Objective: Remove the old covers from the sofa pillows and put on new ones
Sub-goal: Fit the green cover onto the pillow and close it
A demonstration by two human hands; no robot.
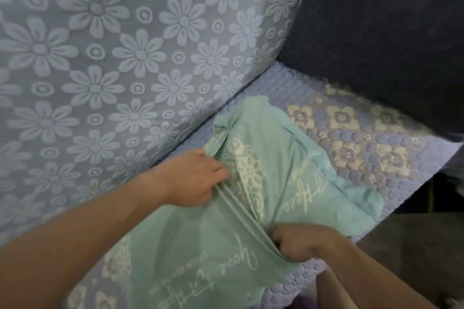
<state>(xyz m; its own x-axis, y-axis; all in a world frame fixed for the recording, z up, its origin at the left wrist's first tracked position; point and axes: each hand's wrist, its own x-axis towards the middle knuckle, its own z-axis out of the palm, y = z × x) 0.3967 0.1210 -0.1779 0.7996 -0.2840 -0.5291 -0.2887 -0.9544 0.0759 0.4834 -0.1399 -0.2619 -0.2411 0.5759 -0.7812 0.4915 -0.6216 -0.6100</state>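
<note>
A sofa backrest (pixel 105 57) draped in pale blue flowered fabric rises behind a quilted lilac seat cover (pixel 356 148). On the seat lies the mint green pillow cover (pixel 288 158) with white lettering, stretched taut between both hands. The left hand (pixel 193 178) clutches bunched fabric at its far side; the right hand (pixel 298 241), fingers curled, holds the near edge in a closed grip.

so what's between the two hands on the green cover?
Head view: only cover. The left hand and right hand both grip the green pillow cover, and taut folds of it run between them.
</note>
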